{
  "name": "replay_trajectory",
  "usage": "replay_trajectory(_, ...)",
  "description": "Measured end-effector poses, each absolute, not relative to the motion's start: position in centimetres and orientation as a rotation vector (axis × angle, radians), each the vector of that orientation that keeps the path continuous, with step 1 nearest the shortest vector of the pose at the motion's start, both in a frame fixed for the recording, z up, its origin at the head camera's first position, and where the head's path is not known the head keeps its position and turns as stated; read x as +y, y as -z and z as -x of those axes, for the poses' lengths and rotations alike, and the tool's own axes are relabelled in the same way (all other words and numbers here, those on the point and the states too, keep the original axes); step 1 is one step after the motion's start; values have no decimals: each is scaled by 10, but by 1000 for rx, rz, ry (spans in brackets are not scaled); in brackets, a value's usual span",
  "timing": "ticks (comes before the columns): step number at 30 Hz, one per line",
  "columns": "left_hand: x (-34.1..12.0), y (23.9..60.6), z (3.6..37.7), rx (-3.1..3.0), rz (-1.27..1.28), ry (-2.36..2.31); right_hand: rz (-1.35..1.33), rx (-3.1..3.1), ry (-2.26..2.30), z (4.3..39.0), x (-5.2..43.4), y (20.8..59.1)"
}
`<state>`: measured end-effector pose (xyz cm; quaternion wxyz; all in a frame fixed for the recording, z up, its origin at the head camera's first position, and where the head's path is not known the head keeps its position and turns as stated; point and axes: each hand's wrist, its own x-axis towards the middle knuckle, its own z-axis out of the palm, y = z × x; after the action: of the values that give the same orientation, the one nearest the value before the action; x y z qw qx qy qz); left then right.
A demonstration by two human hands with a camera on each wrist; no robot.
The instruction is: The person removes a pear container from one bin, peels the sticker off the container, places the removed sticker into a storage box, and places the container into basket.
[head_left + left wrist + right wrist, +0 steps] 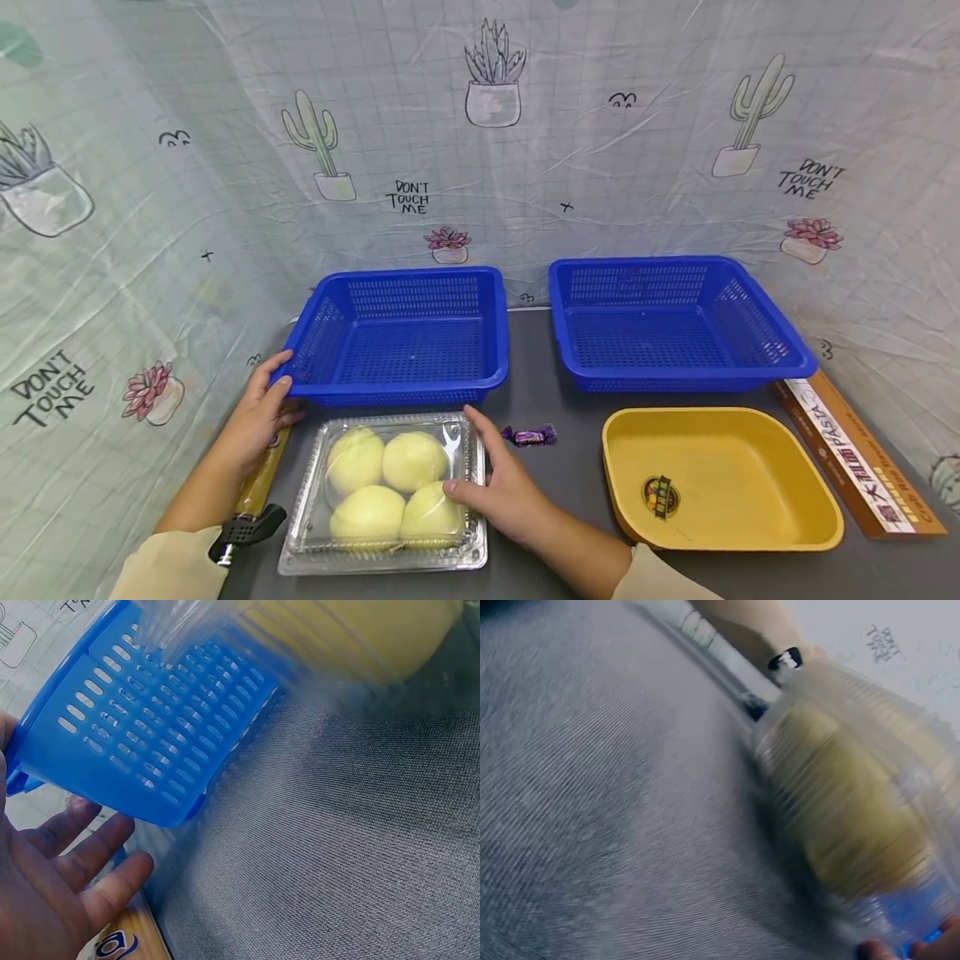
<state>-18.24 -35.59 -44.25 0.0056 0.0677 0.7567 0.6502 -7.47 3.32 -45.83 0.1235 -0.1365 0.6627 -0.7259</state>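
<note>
Fruit, four pale yellow-green pieces, fills a clear plastic clamshell box (386, 492) lying on the grey table (555, 533) nearest the person. Its right side is held by the right hand (502, 487), whose grip curls over the lid edge, while the left hand (258, 417) rests with relaxed, straight fingers against the near left corner of the left blue basket (401, 337). Right of the box sit a purple wrapped candy (529, 434) and a yellow tray (720, 479), with a second blue basket (671, 325) farther back.
</note>
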Motion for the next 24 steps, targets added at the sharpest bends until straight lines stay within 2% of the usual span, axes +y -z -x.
replay_trajectory(9,-360,437,182,2349,-232,-1971,386,1890,2124,78,43,446)
replay_trajectory(24,-362,437,181,2349,-220,-1964,141,1764,2255,72,51,436)
